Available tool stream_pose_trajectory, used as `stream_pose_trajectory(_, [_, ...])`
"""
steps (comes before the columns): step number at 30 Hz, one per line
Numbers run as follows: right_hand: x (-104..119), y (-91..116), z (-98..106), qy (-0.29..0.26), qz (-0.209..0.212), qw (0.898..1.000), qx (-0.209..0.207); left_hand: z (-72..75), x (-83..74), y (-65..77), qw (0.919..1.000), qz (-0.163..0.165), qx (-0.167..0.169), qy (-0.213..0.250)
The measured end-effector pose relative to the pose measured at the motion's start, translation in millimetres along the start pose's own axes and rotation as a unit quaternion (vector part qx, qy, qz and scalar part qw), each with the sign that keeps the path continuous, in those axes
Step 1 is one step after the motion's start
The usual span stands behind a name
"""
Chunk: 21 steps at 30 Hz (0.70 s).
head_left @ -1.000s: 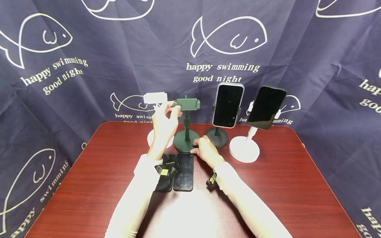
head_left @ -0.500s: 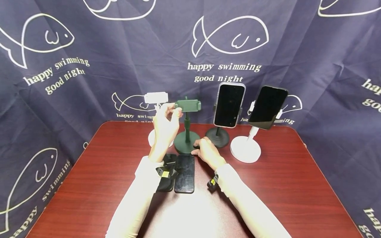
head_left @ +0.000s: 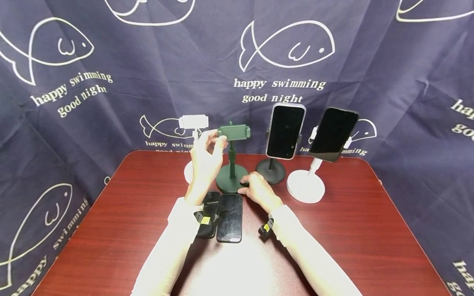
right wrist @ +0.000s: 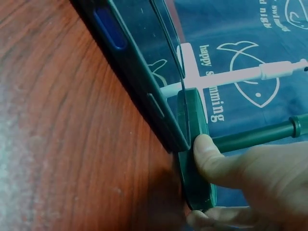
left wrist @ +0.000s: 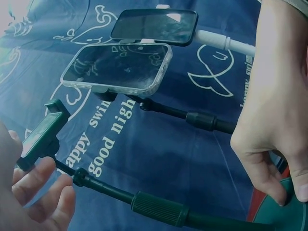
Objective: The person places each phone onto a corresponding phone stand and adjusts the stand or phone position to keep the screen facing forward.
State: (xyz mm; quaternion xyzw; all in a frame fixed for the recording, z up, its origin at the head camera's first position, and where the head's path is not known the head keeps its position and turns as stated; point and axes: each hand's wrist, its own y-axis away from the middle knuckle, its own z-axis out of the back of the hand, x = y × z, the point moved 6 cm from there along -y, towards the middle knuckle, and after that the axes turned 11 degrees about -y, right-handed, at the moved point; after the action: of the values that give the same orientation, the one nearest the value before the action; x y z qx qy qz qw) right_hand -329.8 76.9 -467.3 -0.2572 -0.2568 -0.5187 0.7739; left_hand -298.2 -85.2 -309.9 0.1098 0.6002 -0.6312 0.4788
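A green phone stand (head_left: 232, 155) stands upright behind two dark phones on the table. Thumb and fingers of my left hand (head_left: 206, 158) grip the left end of its green clamp (head_left: 235, 132), which has no phone in it. Lower down, my right hand (head_left: 261, 190) pinches the edge of the round green base (left wrist: 276, 207), thumb above and fingers below in the right wrist view. One phone (head_left: 230, 218) lies flat just in front of the base. Beside it, the other phone (head_left: 210, 205) is partly hidden by my left wrist.
A white stand (head_left: 194, 121) without a phone is behind my left hand. To the right, a black stand (head_left: 271, 170) carries a phone (head_left: 286, 130) in a pale case, and a white stand (head_left: 305, 187) carries a black phone (head_left: 334, 134). A printed curtain (head_left: 166, 74) hangs behind the red-brown table (head_left: 355, 230).
The green stand has slid slightly toward me, with both hands still on it. The flat phone in front of its base has shifted slightly toward me too.
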Motion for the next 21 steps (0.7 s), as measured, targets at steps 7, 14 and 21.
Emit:
stream_pose_trajectory(7, [-0.2, 10.8, -0.8, 0.025, 0.029, 0.999, 0.028, -5.9, 6.2, 8.6, 0.9995, 0.014, 0.019, 0.021])
stream_pose_trajectory(14, [13.9, 32.5, 0.1, 0.047, 0.057, 0.997, 0.022, -16.8, 30.4, 29.3, 0.9960, 0.023, 0.078, 0.038])
stream_pose_trajectory(21, [25.3, 58.3, -4.9, 0.051, 0.047, 0.997, 0.018, -24.9, 59.6, 51.1, 0.9914, 0.038, 0.124, -0.017])
